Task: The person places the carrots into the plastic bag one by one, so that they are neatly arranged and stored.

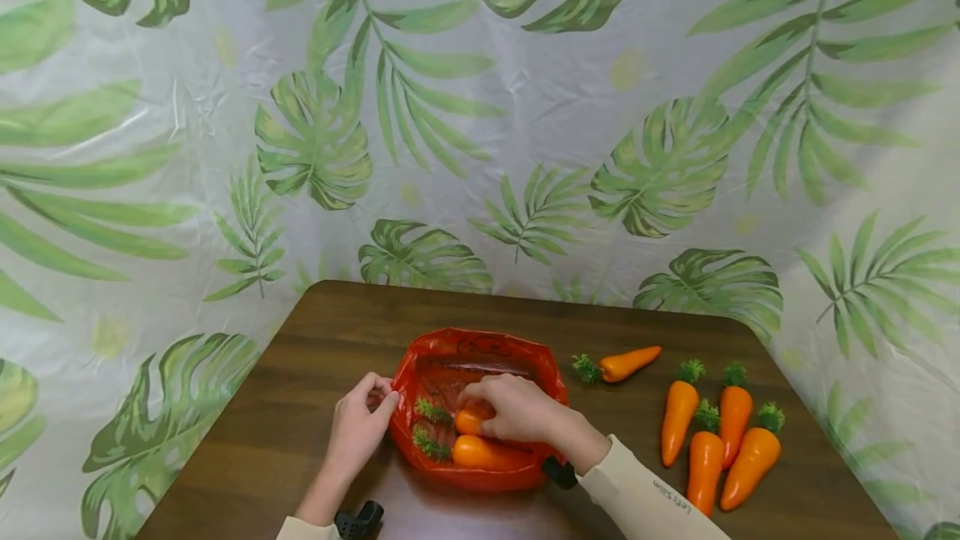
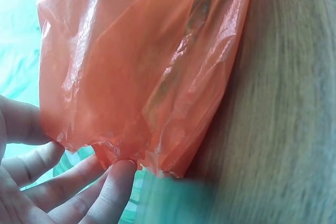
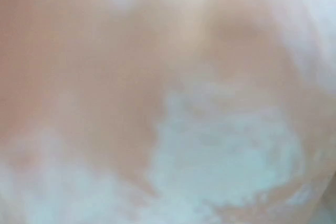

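A red plastic bag (image 1: 517, 473) lies with its mouth spread wide at the middle of the table. My left hand (image 1: 358, 423) pinches its left rim between thumb and fingers; the left wrist view shows the thin film (image 2: 121, 77) at the fingertips. Inside the bag, my right hand (image 1: 517, 407) grips an orange carrot (image 1: 468, 421) with a green leafy top, its far end hidden under the hand. Another carrot (image 1: 483, 452) lies in front of it in the bag, leaves to the left. The right wrist view is too blurred to make out the grip.
On the brown wooden table (image 1: 262, 440), a single carrot (image 1: 628, 363) lies behind and right of the bag. Several more carrots (image 1: 735, 415) are grouped at the right, partly beside my right sleeve (image 1: 637, 490). A leaf-patterned curtain (image 1: 525, 123) hangs behind the table.
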`<state>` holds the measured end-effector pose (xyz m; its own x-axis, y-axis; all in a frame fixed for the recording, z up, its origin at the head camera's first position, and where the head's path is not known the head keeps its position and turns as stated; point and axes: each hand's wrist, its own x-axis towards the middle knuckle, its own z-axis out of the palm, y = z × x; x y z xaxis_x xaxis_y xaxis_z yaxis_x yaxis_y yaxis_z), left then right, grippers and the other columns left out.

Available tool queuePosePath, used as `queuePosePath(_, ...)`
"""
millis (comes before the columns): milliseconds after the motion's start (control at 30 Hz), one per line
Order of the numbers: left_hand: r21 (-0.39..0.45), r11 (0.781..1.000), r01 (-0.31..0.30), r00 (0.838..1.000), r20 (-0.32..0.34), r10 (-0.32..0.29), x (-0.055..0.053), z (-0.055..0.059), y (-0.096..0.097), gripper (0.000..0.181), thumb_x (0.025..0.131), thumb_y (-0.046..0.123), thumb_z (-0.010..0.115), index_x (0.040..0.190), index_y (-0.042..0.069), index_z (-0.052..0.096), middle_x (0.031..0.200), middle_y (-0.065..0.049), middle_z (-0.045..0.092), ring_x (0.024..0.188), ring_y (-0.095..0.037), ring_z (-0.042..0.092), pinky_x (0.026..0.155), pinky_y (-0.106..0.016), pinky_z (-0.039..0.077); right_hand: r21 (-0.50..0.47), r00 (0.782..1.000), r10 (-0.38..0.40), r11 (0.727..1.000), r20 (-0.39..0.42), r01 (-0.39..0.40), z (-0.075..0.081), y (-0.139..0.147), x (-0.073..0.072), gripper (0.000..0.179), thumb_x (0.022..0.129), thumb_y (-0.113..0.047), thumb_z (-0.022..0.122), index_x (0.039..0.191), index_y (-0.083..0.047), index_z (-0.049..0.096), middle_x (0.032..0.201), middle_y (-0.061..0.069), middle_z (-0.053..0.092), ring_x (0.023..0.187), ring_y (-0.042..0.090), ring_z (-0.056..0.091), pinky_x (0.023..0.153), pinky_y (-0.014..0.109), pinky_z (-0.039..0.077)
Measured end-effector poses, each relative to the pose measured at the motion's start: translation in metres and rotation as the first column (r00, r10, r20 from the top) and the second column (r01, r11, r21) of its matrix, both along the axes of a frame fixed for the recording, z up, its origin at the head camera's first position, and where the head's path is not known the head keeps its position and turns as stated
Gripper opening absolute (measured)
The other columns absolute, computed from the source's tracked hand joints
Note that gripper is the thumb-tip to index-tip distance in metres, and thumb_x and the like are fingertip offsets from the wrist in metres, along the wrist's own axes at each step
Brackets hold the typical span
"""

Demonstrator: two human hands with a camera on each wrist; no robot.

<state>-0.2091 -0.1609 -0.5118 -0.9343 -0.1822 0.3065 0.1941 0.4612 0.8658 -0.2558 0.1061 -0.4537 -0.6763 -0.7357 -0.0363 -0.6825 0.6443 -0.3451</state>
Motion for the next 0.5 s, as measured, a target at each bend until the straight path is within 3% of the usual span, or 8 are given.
queuePosePath(300,0.002,1.000,-0.002,1.000,0.009,0.002,0.000,-0.001,0.000,0.013,0.093,0.012,0.073,0.086,0.015,0.062,0.108,-0.006,0.072,0.085,-0.019,0.069,0.074,-0.030,0.055,-0.066,1.000,-0.017,0.998,0.005,0.017,0.018,0.008,0.007,0.038,0.089,-0.016,0.075,0.123,-0.031,0.068,0.115,-0.012,0.066,0.100,0.016,0.063,0.078,0.032,0.051)
queuePosePath(500,-0.008,1.000,-0.004,1.000,-0.001,0.004,0.000,-0.001,0.000,0.013,0.093,0.012,0.072,0.086,0.015,0.062,0.109,-0.008,0.072,0.087,-0.021,0.070,0.075,-0.035,0.057,-0.112,0.998,-0.062,0.992,-0.027,0.058,0.038,0.017,0.010,0.038,0.090,-0.021,0.076,0.125,-0.035,0.066,0.111,-0.015,0.061,0.091,0.008,0.058,0.072,0.029,0.049)
